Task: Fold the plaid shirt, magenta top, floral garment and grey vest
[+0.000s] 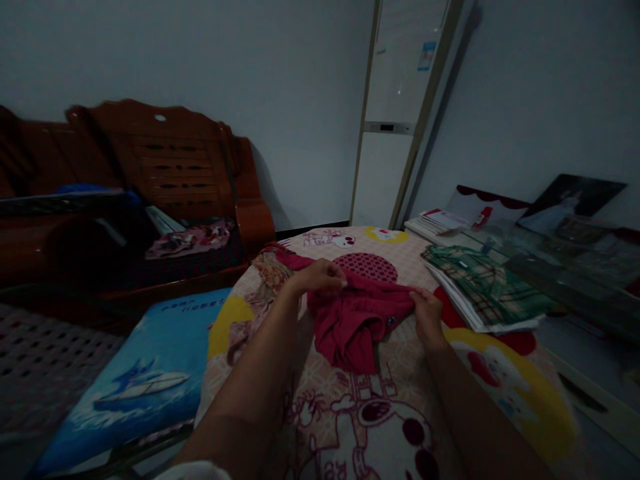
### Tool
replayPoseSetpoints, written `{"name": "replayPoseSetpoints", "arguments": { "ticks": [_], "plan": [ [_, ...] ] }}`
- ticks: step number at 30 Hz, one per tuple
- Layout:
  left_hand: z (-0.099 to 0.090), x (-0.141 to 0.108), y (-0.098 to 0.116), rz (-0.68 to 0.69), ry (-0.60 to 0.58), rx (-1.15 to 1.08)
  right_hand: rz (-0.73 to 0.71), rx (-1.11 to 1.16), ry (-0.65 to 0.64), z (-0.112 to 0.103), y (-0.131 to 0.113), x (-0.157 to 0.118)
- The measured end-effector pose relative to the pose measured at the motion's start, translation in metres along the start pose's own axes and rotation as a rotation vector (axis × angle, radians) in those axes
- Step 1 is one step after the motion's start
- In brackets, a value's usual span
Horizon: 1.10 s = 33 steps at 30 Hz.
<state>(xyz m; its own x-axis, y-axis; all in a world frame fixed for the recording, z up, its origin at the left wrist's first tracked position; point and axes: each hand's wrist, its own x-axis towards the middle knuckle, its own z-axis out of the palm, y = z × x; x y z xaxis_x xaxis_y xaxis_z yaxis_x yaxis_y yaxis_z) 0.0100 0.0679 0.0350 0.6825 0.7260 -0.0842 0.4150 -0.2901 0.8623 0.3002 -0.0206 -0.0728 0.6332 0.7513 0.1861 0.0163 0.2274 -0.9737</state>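
Observation:
A magenta garment (345, 327) lies partly crumpled on the patterned cloth (315, 440) in front of me, its upper edge drawn out between both hands. My left hand (320, 277) is closed with curled fingers at the upper left part of the garment. At the right end, my right hand (429, 313) pinches the edge between thumb and fingers. A small dark mark shows on the fabric near that hand. Left of the garment, beside my left forearm, lies a crumpled floral cloth (270, 273); my forearm hides part of it.
On the right, a green plaid cloth (493, 283) rests on papers, near a glass shelf (565, 267) and a photo (570, 200). A blue cushion (150, 380) and a wooden bench (175, 160) stand left. Behind is a tall white appliance (385, 173).

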Motion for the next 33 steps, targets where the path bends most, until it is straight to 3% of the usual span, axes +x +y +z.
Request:
{"name": "replayPoseSetpoints", "arguments": {
  "ticks": [2, 4, 6, 9, 12, 16, 21, 29, 31, 33],
  "plan": [
    [0.011, -0.004, 0.02, 0.124, -0.194, 0.045, 0.005, -0.01, -0.008, -0.001, 0.004, 0.002],
    [0.027, -0.007, 0.04, 0.228, -0.269, 0.172, 0.006, -0.016, -0.017, -0.002, 0.006, 0.003],
    [0.047, -0.007, 0.053, 0.285, -0.253, 0.343, 0.009, -0.013, -0.024, -0.002, 0.006, 0.003],
    [0.072, -0.002, 0.056, 0.232, -0.174, 0.626, 0.025, 0.011, -0.013, 0.0, 0.005, 0.002],
    [0.073, 0.007, 0.044, 0.188, -0.086, 0.686, 0.035, 0.031, 0.005, 0.001, 0.003, 0.001],
    [0.04, 0.012, 0.022, 0.229, 0.027, 0.348, 0.044, 0.029, -0.02, 0.0, 0.001, 0.0],
    [0.006, 0.011, -0.003, 0.039, 0.243, -0.152, 0.071, 0.028, -0.07, 0.002, -0.007, -0.004],
    [0.011, 0.024, -0.013, -0.045, 0.588, -0.724, 0.102, 0.049, -0.187, 0.008, -0.025, -0.013],
    [0.017, 0.025, -0.008, 0.022, 0.559, -0.78, 0.093, 0.023, -0.222, 0.01, -0.029, -0.016],
    [0.027, 0.024, -0.001, 0.12, 0.391, -0.76, 0.079, -0.026, -0.295, 0.013, -0.03, -0.019]
  ]
}}
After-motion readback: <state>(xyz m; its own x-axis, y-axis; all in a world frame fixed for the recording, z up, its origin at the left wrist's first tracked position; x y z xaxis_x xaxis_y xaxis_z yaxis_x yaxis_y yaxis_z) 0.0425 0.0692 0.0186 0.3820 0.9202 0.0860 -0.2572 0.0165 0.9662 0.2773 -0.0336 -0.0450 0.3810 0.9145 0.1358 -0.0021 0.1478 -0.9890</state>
